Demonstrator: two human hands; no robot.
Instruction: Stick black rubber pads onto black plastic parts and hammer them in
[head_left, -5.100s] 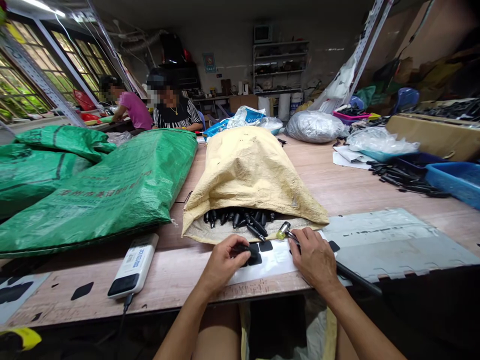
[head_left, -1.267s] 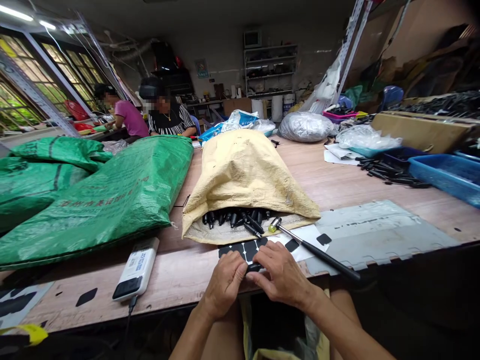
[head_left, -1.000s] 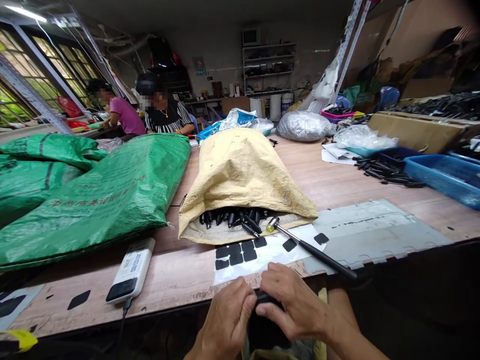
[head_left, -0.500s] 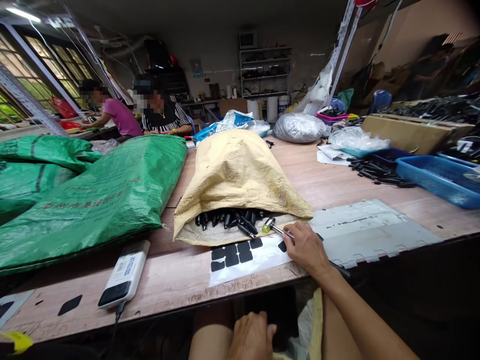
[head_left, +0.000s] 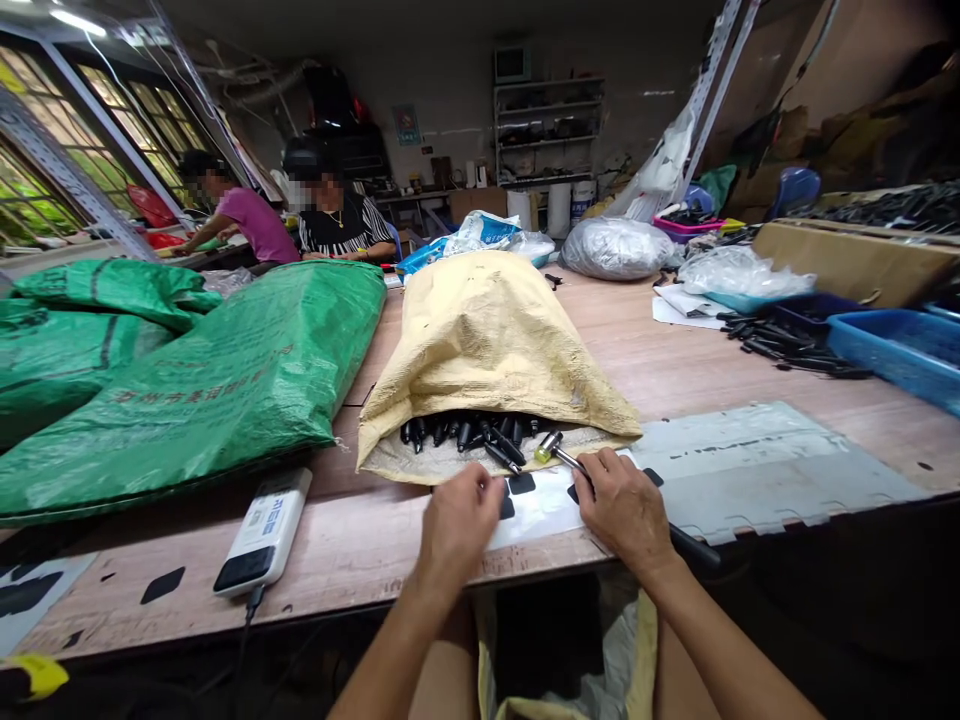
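Observation:
My right hand (head_left: pixel 622 505) is closed around the shaft of a small hammer (head_left: pixel 566 460). The hammer's head, with a yellow-green face, lies at the mouth of a yellow woven sack (head_left: pixel 487 340), and its black grip sticks out behind my hand. My left hand (head_left: pixel 459 520) is over a white sheet (head_left: pixel 536 515) with dark rounded patches (head_left: pixel 522 483). Its fingers are curled together in a pinch; whatever is between them is hidden. Black pen-like parts (head_left: pixel 465 432) spill inside the sack's mouth. Between my knees hangs another open sack (head_left: pixel 645 630).
A white power bank (head_left: pixel 266 530) with a cable lies left, beside green woven sacks (head_left: pixel 247 380). A grey plate (head_left: pixel 757 460) covers the table edge on the right. Blue trays (head_left: pixel 892 350) and black parts (head_left: pixel 795 345) stand farther back. Two people sit across the room.
My left hand has risen from my lap to the white sheet and now covers several dark patches. My right hand keeps its hold on the hammer. The view has shifted slightly.

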